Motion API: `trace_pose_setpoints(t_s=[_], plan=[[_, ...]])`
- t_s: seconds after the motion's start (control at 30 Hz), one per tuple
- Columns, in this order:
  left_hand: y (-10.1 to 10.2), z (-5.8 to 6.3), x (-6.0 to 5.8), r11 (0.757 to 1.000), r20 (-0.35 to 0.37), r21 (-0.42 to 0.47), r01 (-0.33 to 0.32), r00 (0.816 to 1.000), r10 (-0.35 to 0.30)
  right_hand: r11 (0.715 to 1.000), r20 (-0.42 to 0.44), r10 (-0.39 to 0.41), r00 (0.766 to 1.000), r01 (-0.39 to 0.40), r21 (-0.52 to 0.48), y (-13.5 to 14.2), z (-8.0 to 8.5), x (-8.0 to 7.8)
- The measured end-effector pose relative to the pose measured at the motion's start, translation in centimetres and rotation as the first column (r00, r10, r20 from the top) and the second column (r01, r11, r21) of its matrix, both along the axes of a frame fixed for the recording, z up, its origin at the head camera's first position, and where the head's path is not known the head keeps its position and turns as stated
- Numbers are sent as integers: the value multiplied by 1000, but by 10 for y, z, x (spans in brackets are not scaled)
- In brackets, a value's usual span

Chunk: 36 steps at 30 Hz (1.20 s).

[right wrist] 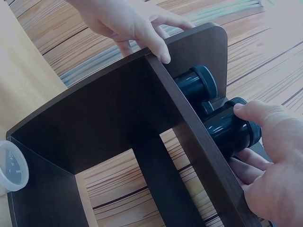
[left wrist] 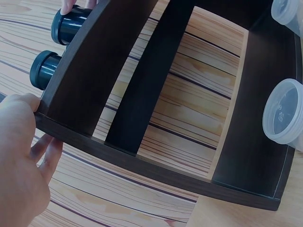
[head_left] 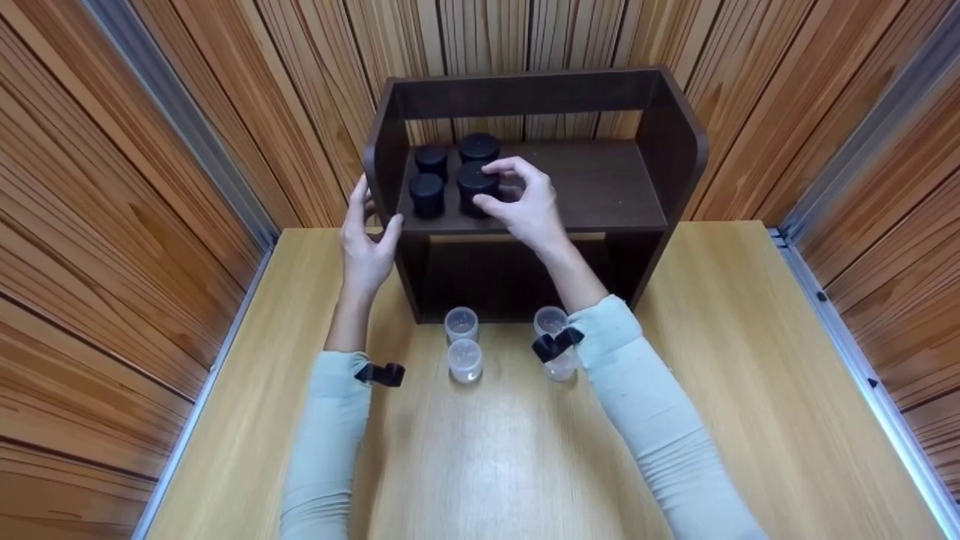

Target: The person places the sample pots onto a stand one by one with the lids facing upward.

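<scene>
A dark brown two-tier shelf [head_left: 600, 172] stands on the table. My left hand [head_left: 367, 251] holds its left side panel, thumb at the front edge and fingers around the outer face; the left wrist view shows this hand [left wrist: 21, 156] at the panel edge. On the upper tier stand a few black lidded jars: two smaller ones, front [head_left: 427, 196] and back [head_left: 431, 160], and two larger ones to their right. My right hand [head_left: 529, 206] grips the front larger jar [head_left: 474, 187], thumb and fingers on opposite sides, also seen in the right wrist view [right wrist: 279, 161]. Behind it is the back larger jar [head_left: 479, 145].
In front of the shelf, two clear plastic cups [head_left: 461, 324] [head_left: 465, 361] stand at left. Two more cups [head_left: 550, 319] [head_left: 561, 367] are at right, partly covered by the right wrist's black strap. Wood-panelled walls [head_left: 135, 187] enclose the table [head_left: 480, 465].
</scene>
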State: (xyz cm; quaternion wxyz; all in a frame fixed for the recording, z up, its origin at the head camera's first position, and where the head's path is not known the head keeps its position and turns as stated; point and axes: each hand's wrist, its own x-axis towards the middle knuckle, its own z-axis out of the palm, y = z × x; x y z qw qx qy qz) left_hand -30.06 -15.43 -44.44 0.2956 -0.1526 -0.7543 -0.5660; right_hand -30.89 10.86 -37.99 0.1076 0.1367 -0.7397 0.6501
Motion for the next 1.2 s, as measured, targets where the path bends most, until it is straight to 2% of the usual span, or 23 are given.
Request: trace_pose_setpoints(t_s=[0.2,0.33,0.5,0.77,1.2], plan=[[-1,-1,-1,1000,-5,-7,-3,1000,3,1000,-3,11,1000,-11,18,3,0,4],[-1,0,0,1000,-9,-10,-14,1000,14,999,-32,38,999,-38,3,6,-1,7],[-1,0,1,1000,-1,0,-3,1000,3,998,-55,54,997,-52,35,12,-3,14],[-2,0,0,1000,12,-10,-8,1000,9,995,-100,72,992,-65,69,21,-9,28],[0,0,1,1000,12,11,-8,1000,8,992,-187,123,975,-115,53,35,-24,55]])
